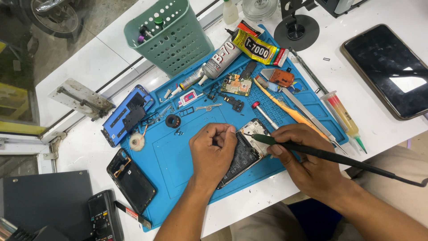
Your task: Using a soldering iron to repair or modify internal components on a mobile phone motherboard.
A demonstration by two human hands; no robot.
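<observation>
Opened smartphone [243, 154] lies on the blue repair mat [178, 156], near its front edge. Left hand [213, 151] curls its fingers closed against the phone; right hand [303, 156] grips a black soldering iron [330, 156] whose tip rests over the phone's upper end.

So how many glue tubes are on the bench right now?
2. A grey glue tube lies on the blue mat beside the green basket; a yellow glue tube lies just right of it. Others may be hidden in the basket.
</observation>
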